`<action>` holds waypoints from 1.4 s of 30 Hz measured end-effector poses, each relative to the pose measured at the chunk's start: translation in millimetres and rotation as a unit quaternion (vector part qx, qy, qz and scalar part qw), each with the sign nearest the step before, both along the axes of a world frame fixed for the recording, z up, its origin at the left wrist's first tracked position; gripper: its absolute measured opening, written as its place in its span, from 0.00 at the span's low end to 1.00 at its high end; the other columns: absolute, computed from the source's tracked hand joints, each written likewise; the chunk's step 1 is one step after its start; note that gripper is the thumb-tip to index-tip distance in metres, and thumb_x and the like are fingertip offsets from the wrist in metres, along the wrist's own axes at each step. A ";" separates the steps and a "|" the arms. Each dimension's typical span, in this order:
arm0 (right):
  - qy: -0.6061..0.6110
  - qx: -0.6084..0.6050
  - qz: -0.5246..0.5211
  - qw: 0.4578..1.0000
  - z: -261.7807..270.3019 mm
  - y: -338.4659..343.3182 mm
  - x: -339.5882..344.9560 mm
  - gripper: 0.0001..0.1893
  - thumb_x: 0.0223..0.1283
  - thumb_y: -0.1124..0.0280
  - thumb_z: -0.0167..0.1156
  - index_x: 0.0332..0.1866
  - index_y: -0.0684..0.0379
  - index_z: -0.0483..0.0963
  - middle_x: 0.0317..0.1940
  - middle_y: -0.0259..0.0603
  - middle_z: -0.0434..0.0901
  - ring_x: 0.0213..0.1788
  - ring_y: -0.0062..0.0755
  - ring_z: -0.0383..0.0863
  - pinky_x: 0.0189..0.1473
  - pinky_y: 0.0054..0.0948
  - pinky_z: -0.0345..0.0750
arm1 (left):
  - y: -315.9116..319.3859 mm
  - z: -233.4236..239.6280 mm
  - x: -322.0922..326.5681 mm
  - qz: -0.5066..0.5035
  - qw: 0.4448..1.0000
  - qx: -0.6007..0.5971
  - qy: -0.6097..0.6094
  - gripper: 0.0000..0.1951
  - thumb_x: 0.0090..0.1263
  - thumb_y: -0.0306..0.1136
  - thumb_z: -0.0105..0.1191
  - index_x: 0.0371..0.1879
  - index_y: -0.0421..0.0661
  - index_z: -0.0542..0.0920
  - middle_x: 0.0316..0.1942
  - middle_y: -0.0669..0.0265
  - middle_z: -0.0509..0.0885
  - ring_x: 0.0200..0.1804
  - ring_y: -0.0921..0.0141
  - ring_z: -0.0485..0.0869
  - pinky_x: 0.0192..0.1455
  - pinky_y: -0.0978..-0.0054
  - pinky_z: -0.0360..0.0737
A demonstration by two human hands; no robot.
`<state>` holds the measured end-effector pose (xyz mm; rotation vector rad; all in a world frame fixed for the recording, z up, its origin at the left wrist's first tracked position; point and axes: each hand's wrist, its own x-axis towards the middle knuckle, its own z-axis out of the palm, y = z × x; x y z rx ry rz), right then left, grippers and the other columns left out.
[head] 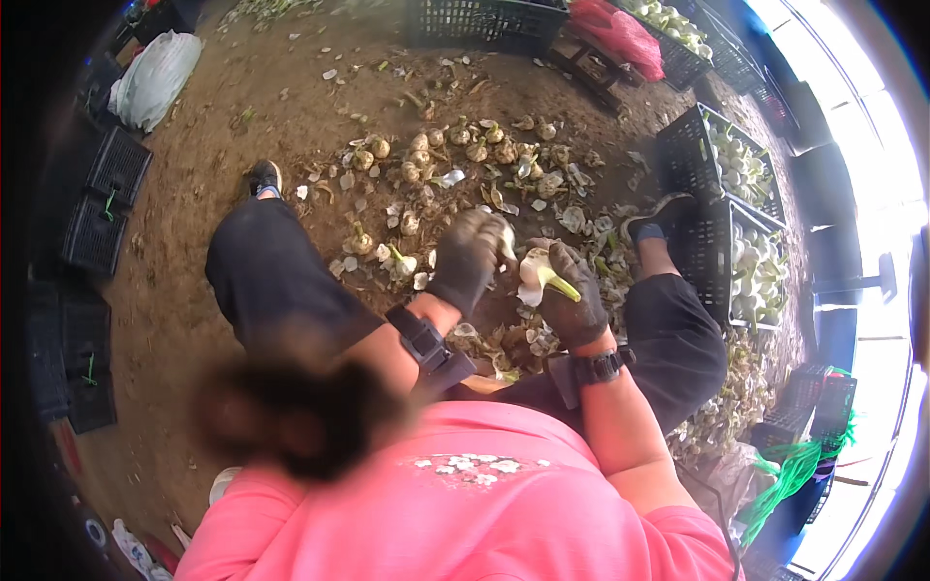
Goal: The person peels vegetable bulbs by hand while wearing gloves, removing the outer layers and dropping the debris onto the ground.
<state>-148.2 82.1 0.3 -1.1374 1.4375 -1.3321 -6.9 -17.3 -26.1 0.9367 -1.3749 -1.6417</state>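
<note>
My right hand (574, 298), in a dark soiled glove, grips a garlic bulb (536, 267) with a short green stem. A pale flap of skin hangs from the bulb's lower side. Close by on the left is my left hand (468, 254), also gloved, its fingers curled around a white piece of garlic skin (507, 241). The left palm is hidden from above. On the dirt floor beyond both hands lie several unpeeled garlic bulbs (418, 152), brownish with soil. Loose garlic skins (574, 218) are strewn among them and between my legs.
Black plastic crates of white garlic (755, 269) stand along the right, beside my right foot. Farther back are a low wooden stool (592, 69) with a pink mesh bag (617, 33) and another crate (487, 25). Dark crates (102, 232) line the left; green netting (788, 472) lies lower right.
</note>
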 end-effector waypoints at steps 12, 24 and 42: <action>0.182 -0.102 -0.050 0.977 -9.0 -1.7 -2.7 0.12 0.65 0.77 0.58 0.53 0.64 0.73 0.43 0.43 0.79 0.40 0.30 0.81 0.43 0.26 0.80 | 24.1 10.0 -8.5 -0.048 0.990 -0.099 -0.085 0.08 0.67 0.26 0.57 0.43 0.38 0.81 0.41 0.62 0.84 0.42 0.73 0.82 0.46 0.73 0.79; -0.219 -0.006 -0.020 0.976 14.8 -1.0 -1.5 0.11 0.72 0.71 0.52 0.53 0.63 0.72 0.42 0.36 0.78 0.45 0.27 0.80 0.46 0.27 0.80 | -21.4 -58.0 10.8 0.052 0.961 -0.012 -0.270 0.14 0.67 0.37 0.53 0.40 0.37 0.80 0.36 0.43 0.83 0.43 0.54 0.84 0.45 0.59 0.77; 0.340 0.080 -0.056 0.935 -1.3 -13.2 -3.5 0.12 0.52 0.63 0.64 0.30 0.62 0.78 0.25 0.52 0.78 0.26 0.43 0.79 0.32 0.34 0.76 | 28.6 -2.4 -5.7 -0.085 0.992 -0.033 -0.093 0.31 0.56 0.17 0.55 0.63 0.41 0.68 0.54 0.57 0.79 0.54 0.68 0.79 0.58 0.72 0.76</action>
